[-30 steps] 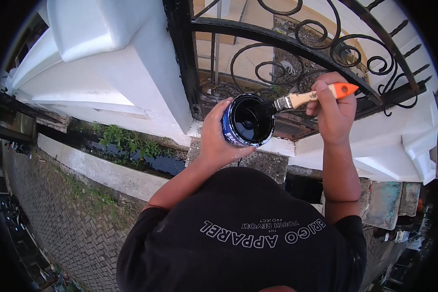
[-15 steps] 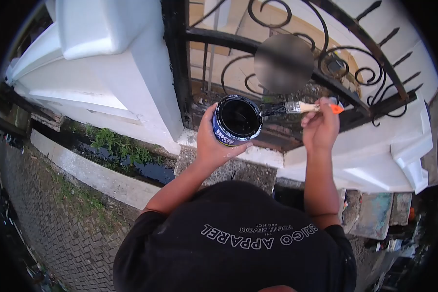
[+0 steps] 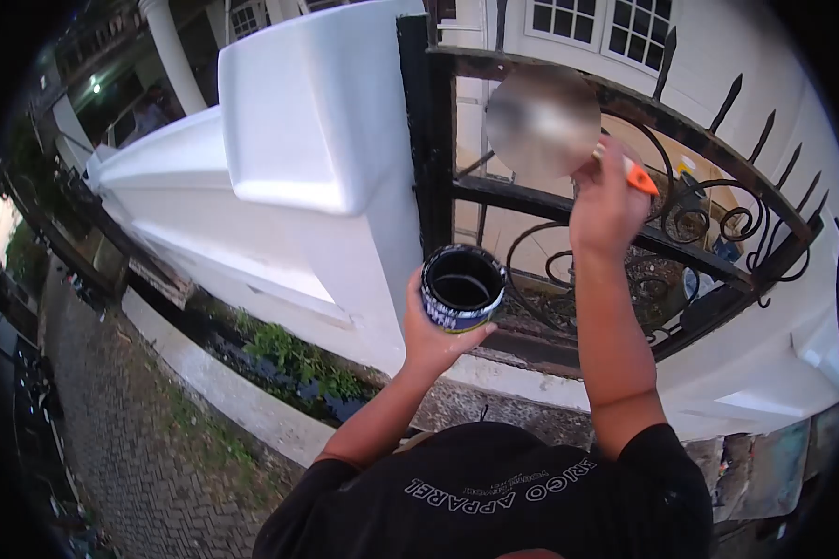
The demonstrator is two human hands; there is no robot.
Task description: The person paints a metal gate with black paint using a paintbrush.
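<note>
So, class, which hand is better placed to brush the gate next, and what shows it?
Probably the right hand: it grips the brush, raised in front of the gate, though a blur hides the bristles. The left hand is occupied, holding the open can lower down.

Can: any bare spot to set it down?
Pale kerb, between planted ditch and brick paving, looks bare; so does most of the visible pebbled slab between the white sill and shirt. Crowded: the gate beyond the can, full of bars and scrolls.
</note>
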